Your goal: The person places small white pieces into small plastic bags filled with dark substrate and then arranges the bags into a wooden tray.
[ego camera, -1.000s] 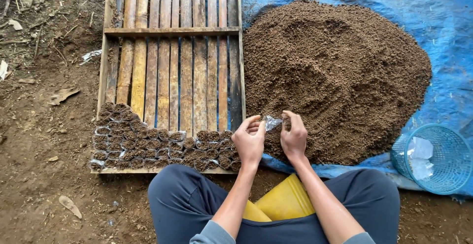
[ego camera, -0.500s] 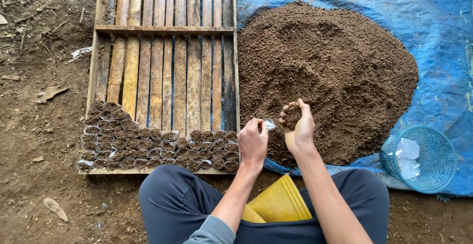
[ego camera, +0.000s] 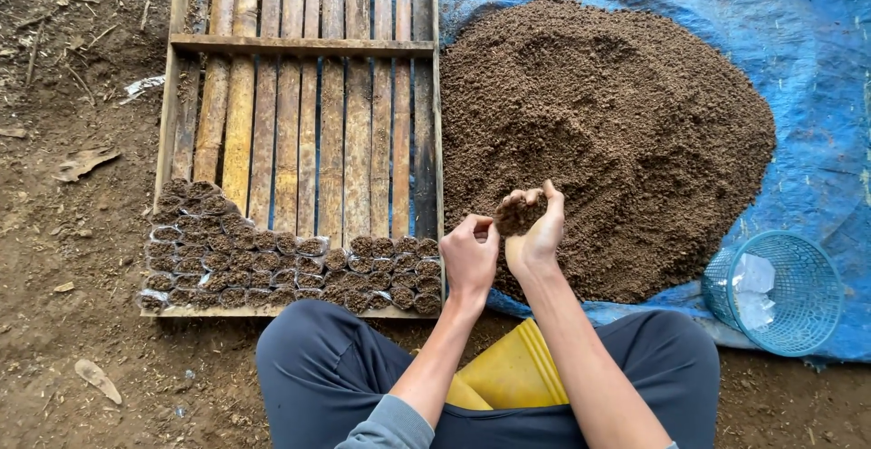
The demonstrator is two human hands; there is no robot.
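Right hand [ego camera: 535, 231] cups soil [ego camera: 519, 214]; left hand [ego camera: 469, 254] is clenched, contents unseen. Tilt that palm and soil could spill.

Soil heap [ego camera: 617, 131] on tarp [ego camera: 798, 41], slatted tray [ego camera: 299, 104] to its left, basket [ego camera: 776, 290] right, filled bags [ego camera: 281, 272] on tray's near end

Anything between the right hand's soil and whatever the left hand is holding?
Nothing visible. The right hand cups a clump of soil right beside the left hand, with bare air between; what the left holds is hidden.
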